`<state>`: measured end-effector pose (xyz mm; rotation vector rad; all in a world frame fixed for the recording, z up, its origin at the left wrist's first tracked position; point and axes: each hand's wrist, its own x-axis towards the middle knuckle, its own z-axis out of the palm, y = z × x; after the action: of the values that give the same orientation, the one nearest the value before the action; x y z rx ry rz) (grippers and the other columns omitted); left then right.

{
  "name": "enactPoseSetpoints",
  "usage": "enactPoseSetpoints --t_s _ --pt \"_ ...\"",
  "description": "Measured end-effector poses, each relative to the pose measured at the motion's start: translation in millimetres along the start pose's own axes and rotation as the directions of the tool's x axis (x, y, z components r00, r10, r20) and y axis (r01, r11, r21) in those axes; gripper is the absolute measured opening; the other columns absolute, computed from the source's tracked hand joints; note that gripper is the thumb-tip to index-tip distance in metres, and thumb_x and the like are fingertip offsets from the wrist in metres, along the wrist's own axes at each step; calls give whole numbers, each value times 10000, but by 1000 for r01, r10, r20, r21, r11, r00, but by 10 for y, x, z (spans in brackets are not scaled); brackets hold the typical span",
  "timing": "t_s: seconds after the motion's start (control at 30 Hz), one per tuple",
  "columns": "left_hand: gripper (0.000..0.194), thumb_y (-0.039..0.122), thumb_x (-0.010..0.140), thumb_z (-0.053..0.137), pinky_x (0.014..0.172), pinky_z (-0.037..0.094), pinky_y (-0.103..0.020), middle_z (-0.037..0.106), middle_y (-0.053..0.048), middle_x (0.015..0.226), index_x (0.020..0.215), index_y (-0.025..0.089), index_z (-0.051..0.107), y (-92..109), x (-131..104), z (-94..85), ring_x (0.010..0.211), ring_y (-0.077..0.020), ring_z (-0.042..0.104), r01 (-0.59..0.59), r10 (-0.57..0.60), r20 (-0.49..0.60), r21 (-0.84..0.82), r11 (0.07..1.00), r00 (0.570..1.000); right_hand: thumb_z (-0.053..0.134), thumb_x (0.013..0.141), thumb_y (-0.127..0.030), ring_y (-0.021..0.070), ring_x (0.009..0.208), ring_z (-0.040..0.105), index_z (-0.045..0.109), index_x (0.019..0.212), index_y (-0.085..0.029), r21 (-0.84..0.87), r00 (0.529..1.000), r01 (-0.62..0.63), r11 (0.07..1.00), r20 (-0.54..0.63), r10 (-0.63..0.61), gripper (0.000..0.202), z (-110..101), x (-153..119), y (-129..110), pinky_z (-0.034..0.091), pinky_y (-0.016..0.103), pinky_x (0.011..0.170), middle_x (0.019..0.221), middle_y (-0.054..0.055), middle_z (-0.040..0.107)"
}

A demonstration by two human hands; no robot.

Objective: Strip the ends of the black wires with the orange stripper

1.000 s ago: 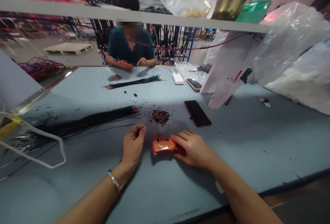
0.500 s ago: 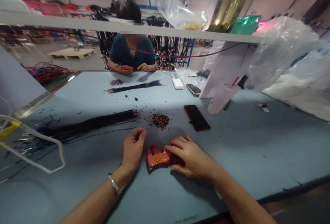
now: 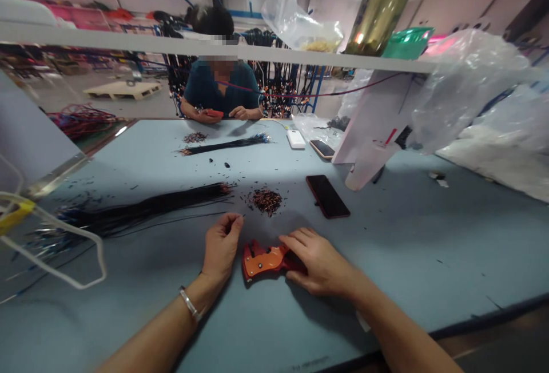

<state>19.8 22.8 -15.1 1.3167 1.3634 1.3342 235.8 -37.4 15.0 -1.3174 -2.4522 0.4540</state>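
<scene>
My left hand [image 3: 221, 247] is closed in a pinch on a thin black wire [image 3: 171, 223], whose short tip pokes out past the fingertips. The rest of that wire trails leftward over the table. My right hand [image 3: 319, 261] is wrapped round the dark red handles of an orange and red wire stripper [image 3: 261, 263]. The stripper's jaws point left, close beside my left wrist and apart from the wire tip. Beyond my left hand lies a bundle of black wires [image 3: 150, 207] with copper-coloured ends to the right. A pile of small black and copper-coloured clippings [image 3: 266, 201] is ahead.
A dark phone [image 3: 328, 196] lies right of the pile. Across the table [image 3: 429, 247] a person [image 3: 221, 84] holds a red tool near a smaller wire bundle [image 3: 227, 144]. A shelf [image 3: 141, 41] spans overhead. A white cable loop [image 3: 100, 253] hangs at left.
My right fingers have shifted slightly on the wire stripper, which sits a touch further left. The left hand keeps its pinch on the wire, almost still.
</scene>
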Motion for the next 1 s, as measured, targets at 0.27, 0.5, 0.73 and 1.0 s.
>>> enactPoseSetpoints --t_s 0.27,0.5,0.73,1.0 --pt "255 408 741 622 605 377 -220 540 16 636 725 153 631 17 -4 0 630 -127 453 -17 17 3 20 1000 1000 699 649 -332 266 935 648 654 1055 -159 806 913 -313 502 108 394 444 -120 -29 102 480 447 890 1042 106 698" --pt "238 387 768 615 613 371 -215 533 24 641 731 153 625 -11 -6 5 638 -121 450 -27 27 17 13 1000 999 563 747 -438 269 879 657 635 1073 -170 1000 910 6 14 -11 415 428 -182 -95 227 516 452 825 1017 130 688" --pt "240 391 751 623 612 370 -212 523 27 634 715 153 614 18 -4 10 631 -117 443 -28 28 13 19 999 1000 472 752 -299 250 985 624 531 1204 -228 995 888 32 99 -74 453 462 -132 -87 316 515 492 881 1137 95 617" --pt "245 393 755 617 601 374 -212 524 19 633 706 153 611 11 -7 3 626 -120 446 -28 27 18 23 999 999 444 758 -276 258 1067 608 450 1315 -325 980 828 130 148 -189 527 559 -209 -126 281 497 541 890 1231 50 597"
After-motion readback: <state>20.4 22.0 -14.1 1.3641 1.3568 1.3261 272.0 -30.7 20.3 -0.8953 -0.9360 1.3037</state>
